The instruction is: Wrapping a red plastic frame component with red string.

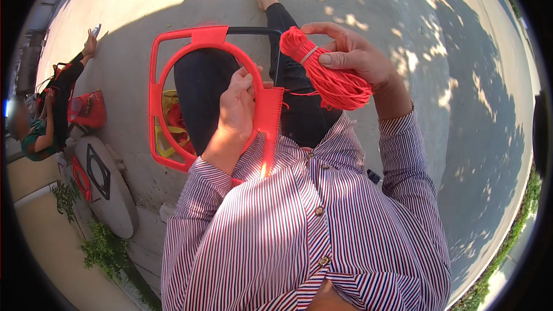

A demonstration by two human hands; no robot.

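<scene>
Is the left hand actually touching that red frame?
Touching. In the head view the left hand is wrapped over the round rim of the red frame, its fingers curled around it.

Hidden and unclear parts, head view

Left hand [236,109] covers part of the red frame's [173,57] ring; the frame's lower right corner lies behind the striped sleeve [201,196]. Right hand's [351,57] palm hides part of the red cord bundle [328,75]. Seated person [52,109] at far left is blurred, partly cut by the rim.
</scene>
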